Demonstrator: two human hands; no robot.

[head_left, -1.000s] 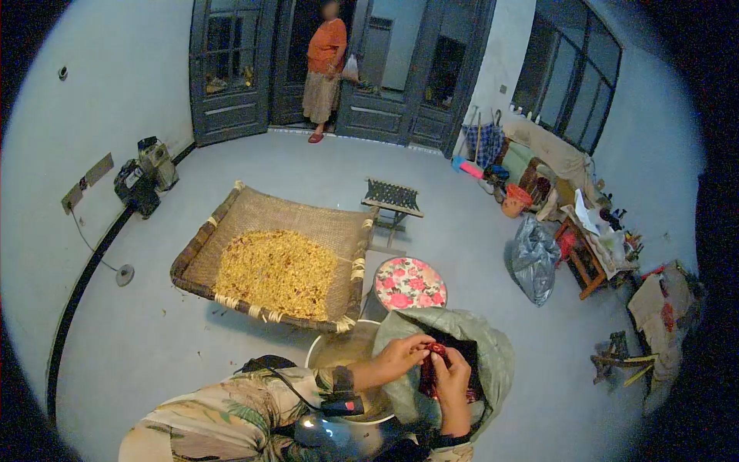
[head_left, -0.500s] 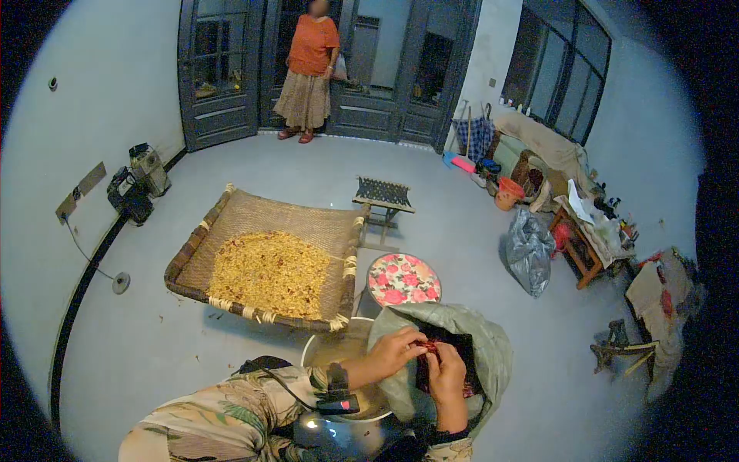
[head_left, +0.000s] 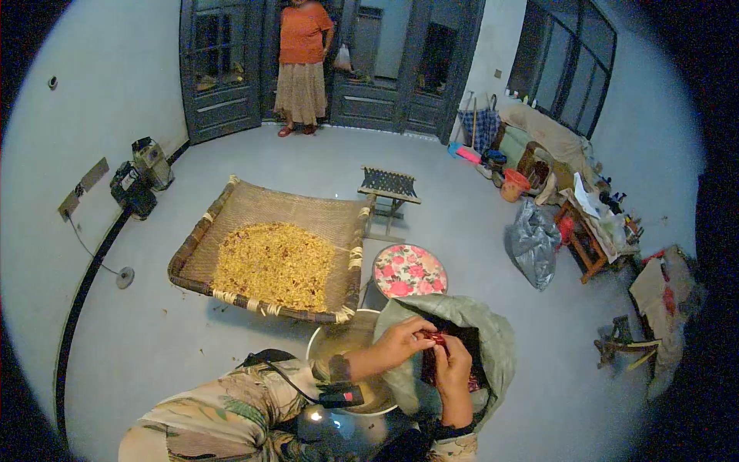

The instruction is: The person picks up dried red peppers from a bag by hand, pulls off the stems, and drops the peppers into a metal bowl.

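At lower centre, the left hand and right hand together pinch a small red chilli above the open grey-green sack.

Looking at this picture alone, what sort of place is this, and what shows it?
Probably a room in a home, used for sorting food: a woven tray of yellow pieces on the floor, a sack under the left hand and right hand pinching a red piece, panelled doors.
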